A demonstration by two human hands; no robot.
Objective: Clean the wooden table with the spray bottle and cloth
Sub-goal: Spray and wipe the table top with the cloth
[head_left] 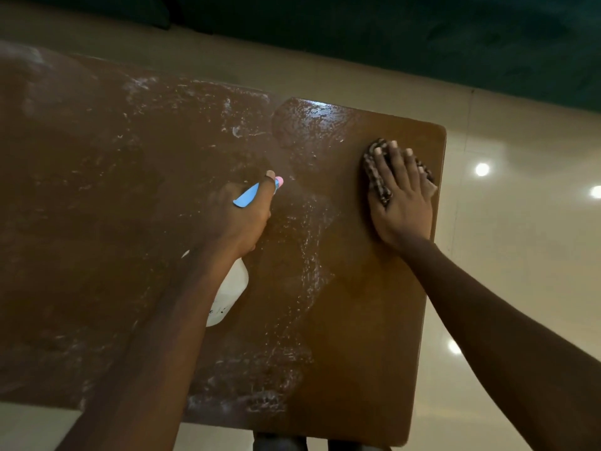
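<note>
The brown wooden table (374, 320) fills most of the view, and white foamy streaks cover its left and middle. My left hand (239, 216) grips a white spray bottle (229, 294) with a blue trigger head and pink nozzle, held over the table's middle and pointing away from me. My right hand (401, 196) lies flat with straight fingers on a checked brown cloth (374, 174), pressing it onto the table near the far right corner. Much of the cloth is hidden under the hand.
Glossy cream floor tiles (520, 255) with light reflections lie beyond the table's right edge and far edge. A dark green surface (422, 37) runs across the top of the view. The table's right strip looks smooth and free of foam.
</note>
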